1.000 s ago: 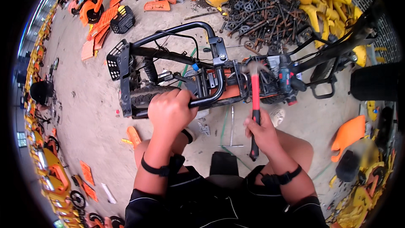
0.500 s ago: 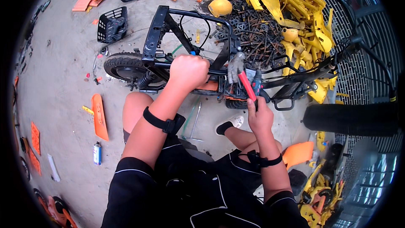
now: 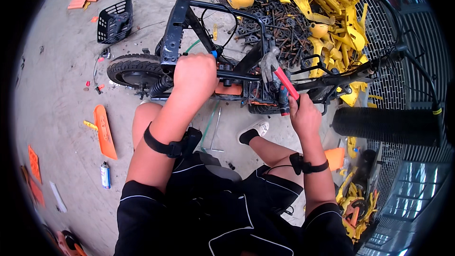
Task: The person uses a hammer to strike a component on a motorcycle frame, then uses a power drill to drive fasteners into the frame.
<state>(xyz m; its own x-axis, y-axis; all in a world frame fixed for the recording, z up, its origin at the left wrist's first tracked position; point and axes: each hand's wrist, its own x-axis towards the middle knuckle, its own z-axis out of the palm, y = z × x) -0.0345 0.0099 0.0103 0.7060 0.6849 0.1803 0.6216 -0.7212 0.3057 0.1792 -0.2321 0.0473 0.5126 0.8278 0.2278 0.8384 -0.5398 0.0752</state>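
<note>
A stripped black two-wheeler frame stands across in front of me, its knobbly rear tyre at the left. Over the frame's near side tube, my left hand is closed in a fist; whatever lies inside its fingers is hidden. My right hand grips a hammer by the end of its red handle. The grey hammer head points up and away, above the middle of the frame. Beneath the handle a dark cordless drill with red parts rests in the frame, partly covered.
Rusty metal parts and yellow plastic panels are heaped beyond the frame. A black basket, an orange panel and a spray can are on the floor at left. A T-shaped metal rod lies near my legs.
My left fist has shifted left along the frame. My right hand has moved right and slightly up with the hammer, uncovering more space around the drill. The whole view has shifted somewhat.
</note>
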